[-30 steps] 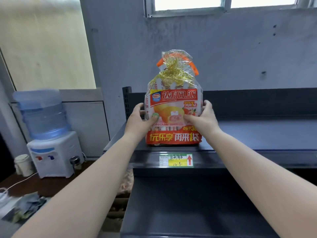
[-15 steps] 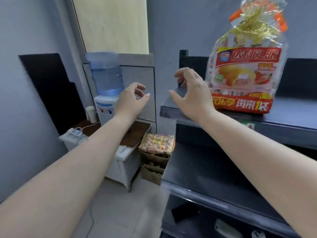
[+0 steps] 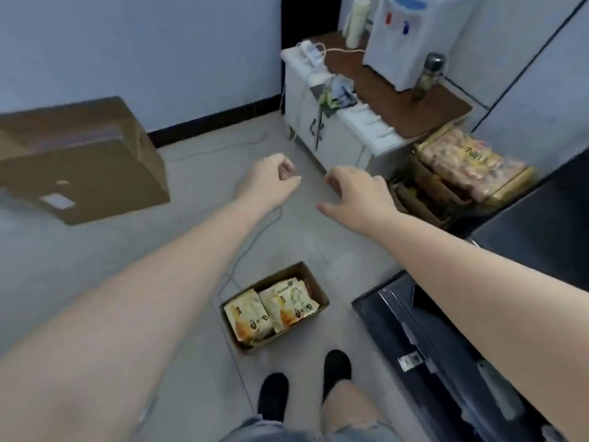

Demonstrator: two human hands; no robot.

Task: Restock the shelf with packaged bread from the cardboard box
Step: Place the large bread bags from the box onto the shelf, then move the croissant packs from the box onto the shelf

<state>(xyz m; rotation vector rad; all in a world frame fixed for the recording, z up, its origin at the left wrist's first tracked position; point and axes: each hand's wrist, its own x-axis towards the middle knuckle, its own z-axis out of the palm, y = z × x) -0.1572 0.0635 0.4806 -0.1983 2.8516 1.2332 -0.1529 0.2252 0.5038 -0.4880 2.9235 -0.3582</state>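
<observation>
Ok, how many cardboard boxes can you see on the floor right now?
2 plainly: a small open box holding packets in front of the feet, and a large closed box far left. Stacked cartons beside the white cabinet are too blurred to count.

Small shop backroom: dark shelving, cartons of packaged bread, water dispenser.

Grey tiled floor under me, thin cable trailing across it. Pale blue wall with dark skirting. White cabinet, brown top, carries a water dispenser. Light even, frame slightly blurred.
</observation>
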